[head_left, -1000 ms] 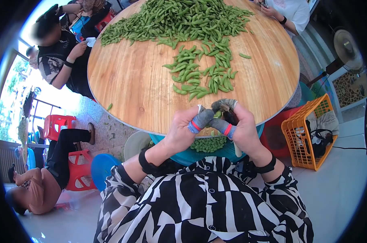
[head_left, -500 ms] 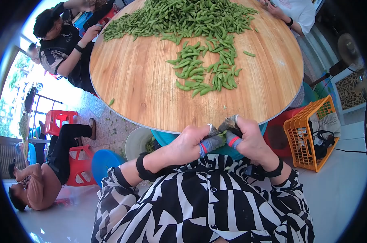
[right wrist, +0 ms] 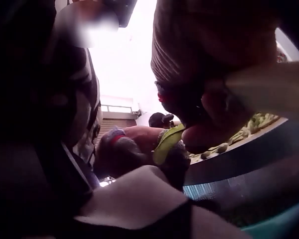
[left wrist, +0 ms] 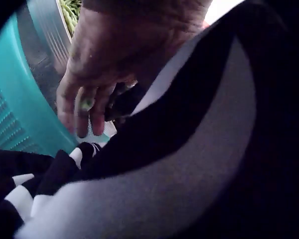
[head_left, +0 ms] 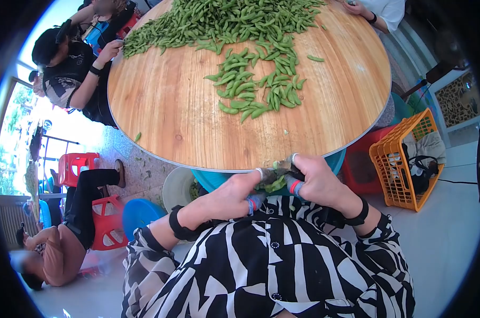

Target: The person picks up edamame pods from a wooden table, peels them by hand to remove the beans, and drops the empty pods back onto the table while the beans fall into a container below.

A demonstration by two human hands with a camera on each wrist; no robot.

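Left hand point(head_left: 232, 193) and right hand point(head_left: 320, 183) both pinch one pod point(head_left: 276, 184), table point(head_left: 171, 122) edge, 6 o'clock; pile point(head_left: 240, 21) at 12. Probably shelling; next calls for firm squeeze to free beans.

Found no readable text, label, brand, number or sign in the head view; found none in the left wrist view or the dark right wrist view either.

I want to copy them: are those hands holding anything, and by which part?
A green pod, held between the left hand and right hand; exactly which part they grip is hidden.
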